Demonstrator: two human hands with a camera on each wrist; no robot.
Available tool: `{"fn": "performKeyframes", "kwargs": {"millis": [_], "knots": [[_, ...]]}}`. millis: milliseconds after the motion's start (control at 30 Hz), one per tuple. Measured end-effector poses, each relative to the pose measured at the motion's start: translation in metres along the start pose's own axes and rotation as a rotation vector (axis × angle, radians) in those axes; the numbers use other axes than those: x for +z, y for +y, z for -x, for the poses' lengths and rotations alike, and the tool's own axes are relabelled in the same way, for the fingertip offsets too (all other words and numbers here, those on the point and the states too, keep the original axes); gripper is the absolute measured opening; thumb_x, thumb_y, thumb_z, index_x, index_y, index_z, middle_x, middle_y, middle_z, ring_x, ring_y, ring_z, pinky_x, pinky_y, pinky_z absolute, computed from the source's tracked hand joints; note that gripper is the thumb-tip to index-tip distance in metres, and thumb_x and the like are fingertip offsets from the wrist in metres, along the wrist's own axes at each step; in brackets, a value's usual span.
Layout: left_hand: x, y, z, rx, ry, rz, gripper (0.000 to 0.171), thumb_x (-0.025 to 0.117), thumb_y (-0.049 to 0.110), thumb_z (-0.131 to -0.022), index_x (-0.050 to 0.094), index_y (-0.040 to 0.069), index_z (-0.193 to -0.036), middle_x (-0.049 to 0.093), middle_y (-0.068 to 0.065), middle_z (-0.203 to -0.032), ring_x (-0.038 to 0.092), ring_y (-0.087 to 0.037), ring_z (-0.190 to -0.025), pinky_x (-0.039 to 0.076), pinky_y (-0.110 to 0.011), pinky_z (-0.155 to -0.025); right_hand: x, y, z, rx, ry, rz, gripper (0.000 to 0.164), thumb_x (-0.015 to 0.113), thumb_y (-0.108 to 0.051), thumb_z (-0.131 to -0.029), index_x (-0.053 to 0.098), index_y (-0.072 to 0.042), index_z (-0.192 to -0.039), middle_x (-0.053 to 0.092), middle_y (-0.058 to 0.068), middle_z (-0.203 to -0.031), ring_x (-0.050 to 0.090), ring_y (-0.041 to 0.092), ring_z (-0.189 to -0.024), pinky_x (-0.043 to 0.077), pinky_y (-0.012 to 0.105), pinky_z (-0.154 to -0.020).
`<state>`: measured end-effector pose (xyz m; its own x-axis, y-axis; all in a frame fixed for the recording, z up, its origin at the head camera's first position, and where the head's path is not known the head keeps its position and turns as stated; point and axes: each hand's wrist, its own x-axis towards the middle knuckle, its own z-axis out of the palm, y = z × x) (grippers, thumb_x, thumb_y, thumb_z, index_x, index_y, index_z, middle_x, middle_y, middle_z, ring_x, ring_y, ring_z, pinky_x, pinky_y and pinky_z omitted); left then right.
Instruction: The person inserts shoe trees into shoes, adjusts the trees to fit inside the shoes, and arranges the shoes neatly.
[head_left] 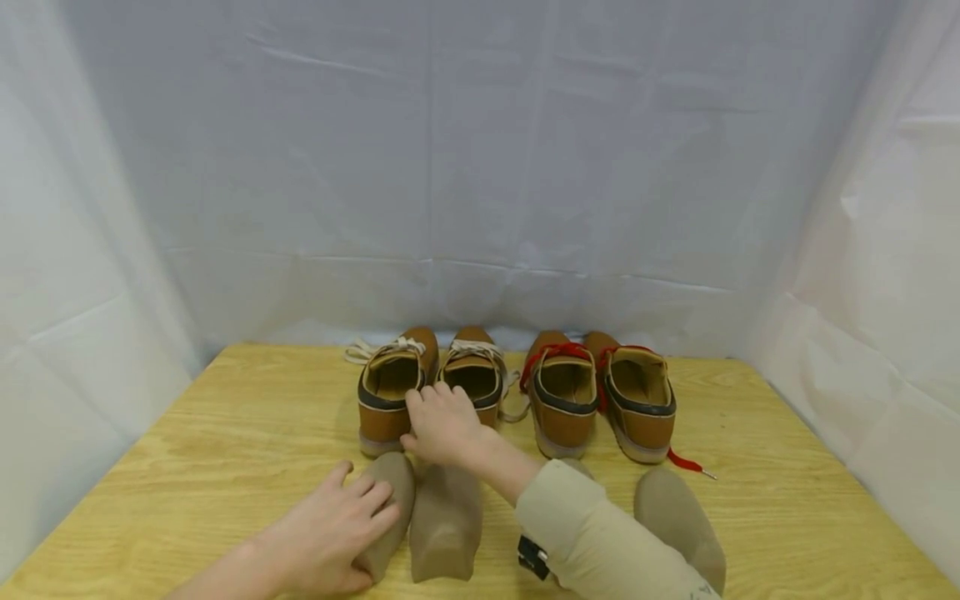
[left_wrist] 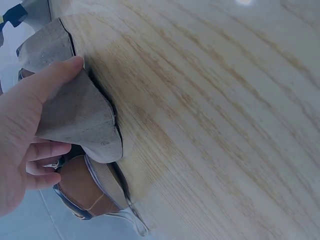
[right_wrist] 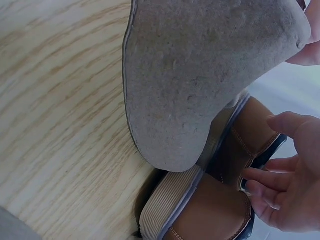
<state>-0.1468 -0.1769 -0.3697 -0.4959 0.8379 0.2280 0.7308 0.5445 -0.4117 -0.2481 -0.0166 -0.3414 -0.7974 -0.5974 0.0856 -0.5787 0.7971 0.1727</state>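
A grey-beige shoe last [head_left: 393, 479] lies under my left hand [head_left: 337, 521]. In the left wrist view the thumb [left_wrist: 75, 62] curves over one side of this last, with the other fingers on its far side. A second last [head_left: 447, 529] stands to its right, toe toward the shoes. My right hand [head_left: 442, 421] is at the heel of the left brown shoe [head_left: 382, 425] with white laces. Its bent fingers come close to the collar, the thumb apart from them; I cannot tell how firmly they touch. The matching shoe [head_left: 489, 414] is just right of it.
Two brown shoes with red laces, one [head_left: 566, 429] and its partner [head_left: 647, 429], stand further right. Another last [head_left: 678, 521] lies at front right; one more [head_left: 577, 467] is mostly hidden by my right sleeve. White sheets [head_left: 480, 167] enclose the wooden table [head_left: 187, 467].
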Motion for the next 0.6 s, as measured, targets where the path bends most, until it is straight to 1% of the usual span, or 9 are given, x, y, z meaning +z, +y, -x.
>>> {"fn": "performKeyframes", "kwargs": {"millis": [167, 267, 433, 600], "knots": [[-0.0009, 0.0013, 0.0001, 0.011, 0.014, -0.033, 0.056, 0.073, 0.058, -0.058, 0.056, 0.016, -0.09, 0.049, -0.001, -0.084, 0.051, -0.021, -0.076, 0.042, -0.05, -0.071, 0.0007, 0.0005, 0.0008, -0.017, -0.007, 0.022, 0.047, 0.056, -0.048, -0.09, 0.051, -0.014, -0.122, 0.059, 0.004, -0.112, 0.053, 0.022, -0.104, 0.042, 0.035, -0.082], [-0.0017, 0.0018, 0.0001, 0.015, 0.023, -0.047, 0.057, 0.073, 0.059, -0.058, 0.055, 0.015, -0.09, 0.049, -0.002, -0.084, 0.051, -0.022, -0.076, 0.042, -0.05, -0.071, 0.0008, 0.0012, 0.0007, -0.025, 0.0, 0.025, 0.047, 0.056, -0.048, -0.09, 0.051, -0.014, -0.122, 0.059, 0.005, -0.112, 0.053, 0.022, -0.104, 0.042, 0.035, -0.082], [-0.0047, 0.0021, 0.0002, 0.0, 0.022, -0.019, 0.057, 0.074, 0.057, -0.058, 0.054, 0.015, -0.091, 0.049, -0.002, -0.087, 0.051, -0.021, -0.075, 0.042, -0.049, -0.07, 0.0001, 0.0027, 0.0008, -0.028, 0.001, 0.025, 0.049, 0.056, -0.048, -0.089, 0.051, -0.013, -0.123, 0.058, 0.006, -0.114, 0.053, 0.023, -0.107, 0.043, 0.036, -0.085], [-0.0085, 0.0022, 0.0012, -0.017, 0.014, 0.008, 0.055, 0.075, 0.053, -0.059, 0.054, 0.014, -0.091, 0.049, -0.004, -0.091, 0.051, -0.022, -0.078, 0.043, -0.05, -0.07, -0.0011, 0.0033, 0.0015, -0.032, 0.001, 0.02, 0.051, 0.056, -0.048, -0.089, 0.05, -0.013, -0.125, 0.058, 0.006, -0.116, 0.053, 0.023, -0.108, 0.043, 0.036, -0.085]]}}
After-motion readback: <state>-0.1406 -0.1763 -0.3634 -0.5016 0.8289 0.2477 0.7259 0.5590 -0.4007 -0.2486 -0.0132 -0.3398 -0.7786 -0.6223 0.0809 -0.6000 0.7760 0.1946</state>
